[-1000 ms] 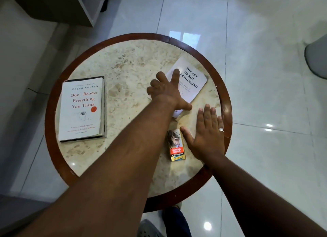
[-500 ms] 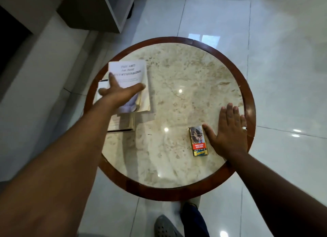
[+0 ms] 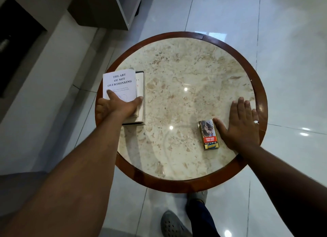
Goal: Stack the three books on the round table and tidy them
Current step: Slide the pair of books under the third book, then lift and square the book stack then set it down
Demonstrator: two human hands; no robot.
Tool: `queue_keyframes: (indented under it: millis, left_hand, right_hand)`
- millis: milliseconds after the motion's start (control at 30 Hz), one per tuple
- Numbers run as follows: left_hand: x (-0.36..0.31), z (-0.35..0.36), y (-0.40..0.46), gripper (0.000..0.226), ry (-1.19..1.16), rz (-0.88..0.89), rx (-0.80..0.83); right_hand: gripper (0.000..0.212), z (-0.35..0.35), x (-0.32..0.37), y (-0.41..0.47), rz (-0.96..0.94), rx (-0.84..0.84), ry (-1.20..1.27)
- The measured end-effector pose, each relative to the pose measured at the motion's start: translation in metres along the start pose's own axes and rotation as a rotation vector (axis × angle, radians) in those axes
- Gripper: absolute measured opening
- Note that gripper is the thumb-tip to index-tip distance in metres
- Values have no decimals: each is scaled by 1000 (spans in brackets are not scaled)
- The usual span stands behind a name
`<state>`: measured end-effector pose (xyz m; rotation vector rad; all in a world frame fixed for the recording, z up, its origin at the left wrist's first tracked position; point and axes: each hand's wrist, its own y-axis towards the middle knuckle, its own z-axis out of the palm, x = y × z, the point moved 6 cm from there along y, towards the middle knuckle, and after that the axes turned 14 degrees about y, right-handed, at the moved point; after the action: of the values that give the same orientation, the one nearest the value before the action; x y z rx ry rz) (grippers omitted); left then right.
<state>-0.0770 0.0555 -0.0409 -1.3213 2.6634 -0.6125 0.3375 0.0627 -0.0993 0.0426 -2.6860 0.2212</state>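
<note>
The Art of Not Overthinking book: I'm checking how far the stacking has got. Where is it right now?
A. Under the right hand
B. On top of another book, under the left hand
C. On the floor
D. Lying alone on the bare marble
B: the white book lies on the larger book at the table's left edge, with the left hand on it; the right hand lies flat on the marble.

Pretty dim indoor shot, overhead lights throwing small glare spots on the glossy bench and floor tiles; wide-angle bend at edges, forearms soft.
</note>
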Motion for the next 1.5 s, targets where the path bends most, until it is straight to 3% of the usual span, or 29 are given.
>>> queue_keyframes:
  millis: [100,300,433,567,700,833,933,1167,1233,1333,1500]
  left_hand:
    - [-8,7,-6,141,47,46,25]
    - [-5,15,-8,136,101,105,-7]
    - [-4,18,-11,141,49,108,5]
    - [1,8,-3,140,-144,64,2]
    - [11,-6,16,111,-343,-28,-32]
    - [13,-9,23,85,-387,-92,-50]
    - [3,-3,22,86,-428,-113,-23]
    - [-4,11,12,90,-568,-245,51]
    - [-11,13,9,78,-720,-207,119]
    - [-30,-3,-5,61,-921,-73,50]
    - [-71,-42,-37,82,-1206,279,-98]
  right_hand:
    - [99,0,2,0,-1,12,-3]
    - [100,-1,1,-1,6,19,-21]
    - [100,0,2,0,11,44,-23]
    - [91,-14,10,2,34,-2,72]
    - [70,-29,70,34,100,-152,398]
    - [63,12,192,73,50,99,597]
    - [60,54,247,77,166,214,692]
    - [68,78,262,78,389,169,678]
    - [79,71,258,78,441,168,741]
    - [86,47,252,81,448,96,932]
    - [61,-15,238,86,16,-209,1338]
